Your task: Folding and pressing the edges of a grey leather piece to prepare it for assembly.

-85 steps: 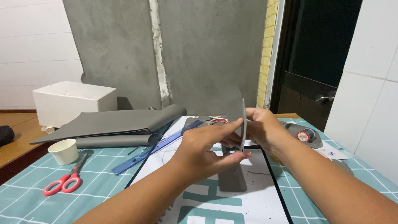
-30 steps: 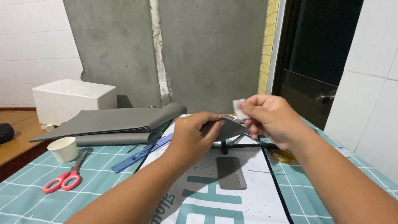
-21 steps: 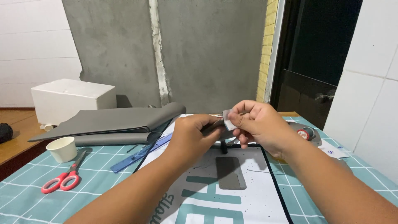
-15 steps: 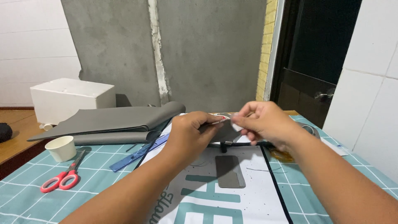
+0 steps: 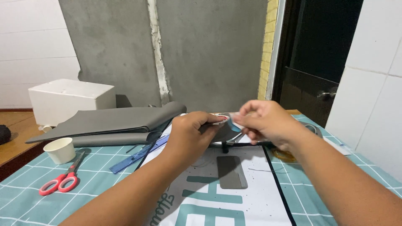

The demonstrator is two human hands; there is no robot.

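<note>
I start with what I cannot see well. The grey piece [image 5: 222, 130] that both hands hold is mostly covered by the fingers; only a dark curved part shows between them, so its full shape is not clear to me. A small red and white thing at its top edge, and a small blue spot by the right thumb, are too small to name. Behind the right hand [image 5: 266, 123], at about 3 o'clock from it, a brownish object on the table is half hidden and I cannot say what it is.

Compared with half a second ago, the two hands are closer together and a little lower. The white bit that the right fingers pinched then is now hardly visible.

The grey piece is thin, matte and dark grey, held in the air above the far edge of the white printed sheet [image 5: 255, 201], near the middle of my view. My left hand [image 5: 188, 134] is closed on its left side, thumb on top. My right hand pinches its right edge with fingertips pressed together.

On the sheet at 6 o'clock from the hands lies a flat grey rectangle [image 5: 231, 172]. At 9 o'clock are folded grey material [image 5: 113, 123], a blue ruler [image 5: 138, 154], a paper cup [image 5: 60, 150] and red scissors [image 5: 63, 178] on the green cutting mat [image 5: 25, 196].
</note>
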